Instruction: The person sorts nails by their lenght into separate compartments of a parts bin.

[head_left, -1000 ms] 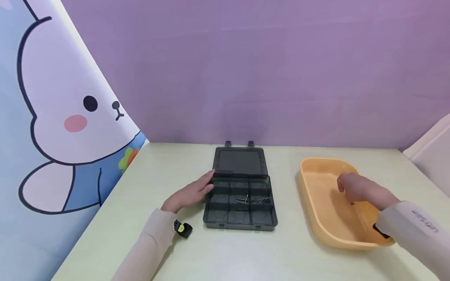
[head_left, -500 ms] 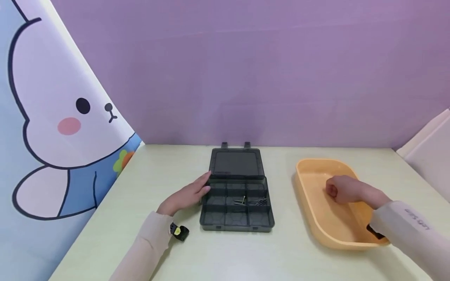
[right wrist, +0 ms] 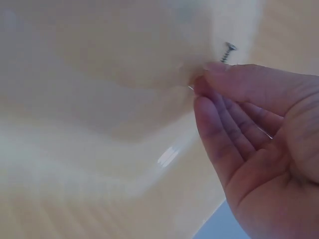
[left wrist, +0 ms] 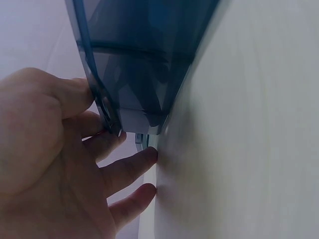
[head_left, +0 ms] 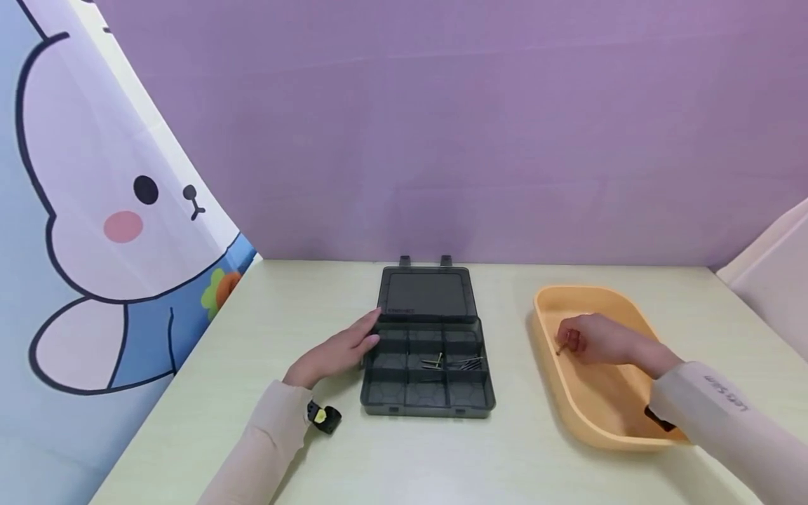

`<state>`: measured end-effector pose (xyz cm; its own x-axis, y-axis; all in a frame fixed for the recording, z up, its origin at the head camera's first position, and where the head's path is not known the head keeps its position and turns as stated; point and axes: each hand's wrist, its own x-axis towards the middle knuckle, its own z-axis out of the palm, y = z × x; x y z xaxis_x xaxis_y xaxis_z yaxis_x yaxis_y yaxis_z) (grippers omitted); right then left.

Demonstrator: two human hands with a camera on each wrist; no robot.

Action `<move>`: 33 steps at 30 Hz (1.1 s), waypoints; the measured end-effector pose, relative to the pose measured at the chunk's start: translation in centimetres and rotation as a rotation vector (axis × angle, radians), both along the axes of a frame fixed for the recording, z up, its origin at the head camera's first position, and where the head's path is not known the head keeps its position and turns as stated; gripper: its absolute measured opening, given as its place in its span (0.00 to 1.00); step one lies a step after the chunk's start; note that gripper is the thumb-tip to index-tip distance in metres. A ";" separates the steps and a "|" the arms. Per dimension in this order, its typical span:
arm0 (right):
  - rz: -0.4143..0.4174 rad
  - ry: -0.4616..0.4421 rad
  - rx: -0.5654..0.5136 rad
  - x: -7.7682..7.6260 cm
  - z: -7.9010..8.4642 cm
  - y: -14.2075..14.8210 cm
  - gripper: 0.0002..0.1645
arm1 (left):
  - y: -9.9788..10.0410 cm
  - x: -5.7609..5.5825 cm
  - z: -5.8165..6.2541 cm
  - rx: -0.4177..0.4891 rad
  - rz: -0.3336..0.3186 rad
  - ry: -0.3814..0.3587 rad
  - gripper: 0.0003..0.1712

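A dark translucent compartment box [head_left: 385, 393] lies with its lid folded back on the table. My left hand [head_left: 331, 358] rests against the box's left side, fingers extended; in the left wrist view the thumb touches the box's rim. Its centre compartment holds a few screws [head_left: 433, 361]; several thin nails or screws [head_left: 468, 364] lie in the middle-right one. Over the orange tray [head_left: 568, 393], my right hand [head_left: 596, 340] pinches a small screw [right wrist: 229, 48] between thumb and forefinger, the head sticking out past the thumb.
The tray stands to the right of the box with a strip of pale table [head_left: 517, 414] between them. Behind the table hangs a purple cloth [head_left: 429, 140], and a cartoon-printed cloth [head_left: 82, 280] hangs on the left.
My right hand has moved left across the tray toward its left wall, and a screw now shows at its fingertips. The left hand stays against the box.
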<state>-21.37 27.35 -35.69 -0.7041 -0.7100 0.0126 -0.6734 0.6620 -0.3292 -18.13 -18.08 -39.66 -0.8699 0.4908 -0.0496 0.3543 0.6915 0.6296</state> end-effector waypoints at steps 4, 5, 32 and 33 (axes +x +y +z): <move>-0.029 0.038 0.003 -0.5 -0.6 -0.1 0.14 | 0.2 0.0 0.0 -0.003 0.008 -0.001 0.34; -0.042 0.043 0.005 -0.6 -0.7 -0.1 0.13 | 0.2 0.0 0.0 -0.004 0.007 -0.004 0.34; -0.051 -0.164 -0.073 -1.9 -2.2 0.8 0.05 | 0.2 -0.1 -0.1 -0.012 0.009 0.007 0.34; -0.044 -0.169 -0.076 -1.8 -2.1 0.8 0.04 | 0.2 -0.1 -0.1 -0.013 0.010 0.007 0.34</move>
